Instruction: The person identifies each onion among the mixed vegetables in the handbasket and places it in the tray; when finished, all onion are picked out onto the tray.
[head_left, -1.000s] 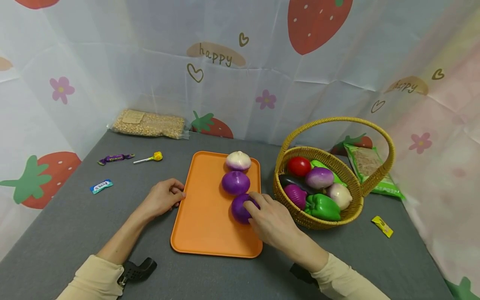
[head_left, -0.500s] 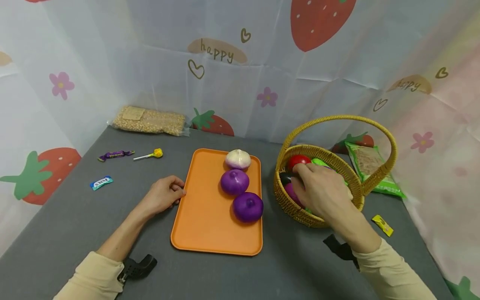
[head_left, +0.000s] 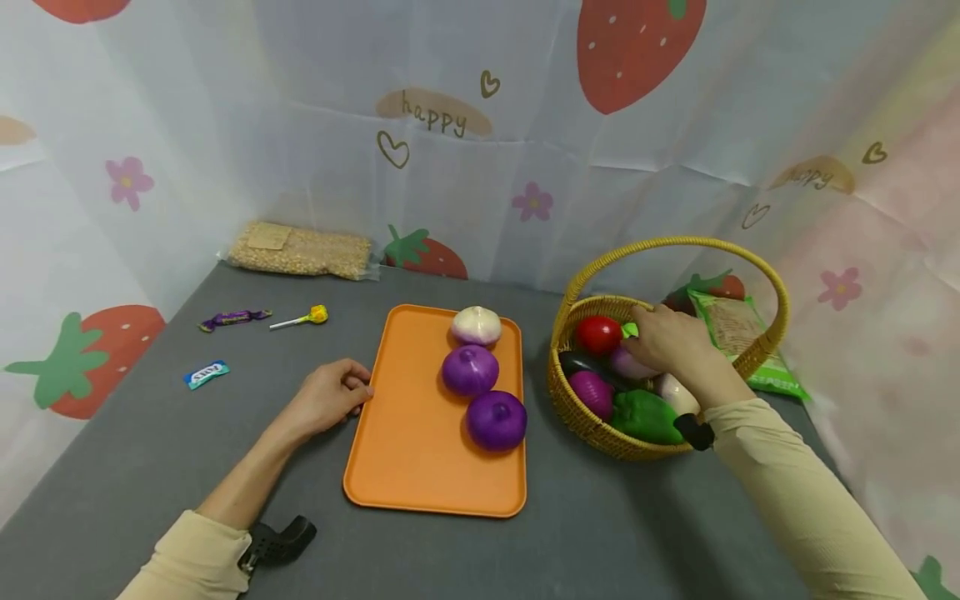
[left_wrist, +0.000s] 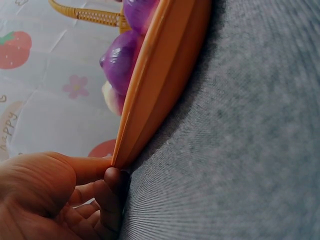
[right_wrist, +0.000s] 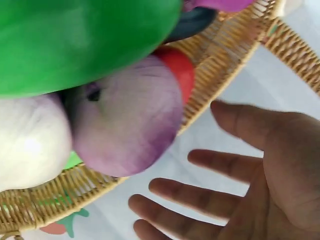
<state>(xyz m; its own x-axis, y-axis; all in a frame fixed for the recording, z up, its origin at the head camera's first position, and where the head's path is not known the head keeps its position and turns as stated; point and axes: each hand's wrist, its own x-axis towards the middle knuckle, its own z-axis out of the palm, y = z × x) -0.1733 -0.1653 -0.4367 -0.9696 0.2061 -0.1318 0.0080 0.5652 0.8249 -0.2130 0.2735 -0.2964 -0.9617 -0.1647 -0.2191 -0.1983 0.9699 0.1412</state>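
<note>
An orange tray (head_left: 405, 450) lies on the grey table and carries a white onion (head_left: 476, 324) and two purple onions (head_left: 470, 369), (head_left: 497, 419) along its right side. My left hand (head_left: 330, 393) rests on the table with its thumb and loosely curled fingers (left_wrist: 60, 190) against the tray's left edge (left_wrist: 160, 85). My right hand (head_left: 663, 337) hovers in the wicker basket (head_left: 592, 429), fingers (right_wrist: 210, 200) spread and holding nothing, just beside a pale purple onion (right_wrist: 130, 125). The basket also holds a red tomato (head_left: 597, 334), a green pepper (head_left: 645, 417), a dark purple onion (head_left: 590, 392) and a white onion (head_left: 678, 392).
A clear bag of grains (head_left: 300, 248) lies at the back wall. A purple candy (head_left: 234, 317), a lollipop (head_left: 303, 317) and a blue candy (head_left: 206, 374) sit left of the tray. A green packet (head_left: 738, 333) lies behind the basket.
My right hand let go of the near purple onion on the tray and moved right into the basket, now over its far side. The left hand has stayed put.
</note>
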